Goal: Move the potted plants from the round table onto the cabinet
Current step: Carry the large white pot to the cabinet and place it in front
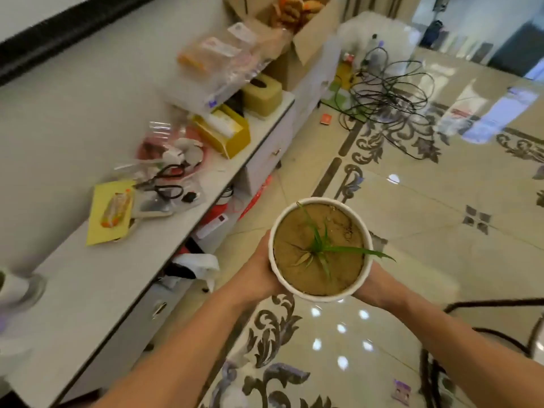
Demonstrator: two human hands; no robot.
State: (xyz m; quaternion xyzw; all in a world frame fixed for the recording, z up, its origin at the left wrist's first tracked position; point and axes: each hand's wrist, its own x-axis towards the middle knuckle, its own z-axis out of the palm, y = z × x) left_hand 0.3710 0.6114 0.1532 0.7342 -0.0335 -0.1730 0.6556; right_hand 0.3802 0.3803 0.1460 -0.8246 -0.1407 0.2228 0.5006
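Clearly seen from the head view: white pot (320,296) filled with brown soil, a small green plant (321,248) sprouting at its middle, one long leaf reaching toward 3 o'clock past the rim. Held in the air above the patterned tile floor (412,219), a little right of centre and below it. Cupped from both sides: left hand (256,269) pressed against the pot's wall at 9 o'clock, right hand (374,285) against it at 4 o'clock. Fingers of both hidden behind and under the pot, so cannot tell whether spread or pressed together. Both bare forearms stretched in from 6 o'clock.

Toward 9 to 11 o'clock, long white cabinet (88,278), running off toward 12 o'clock. Near end of its top bare; farther along, a yellow paper (100,219), black scissors (167,179), a yellow box (226,134), clear plastic bags (217,69) and a cardboard box (297,33). At 1 o'clock, tangle of black cables (391,89) on the floor. At 4 to 5 o'clock, dark curved metal frame (485,304), partly cut off.
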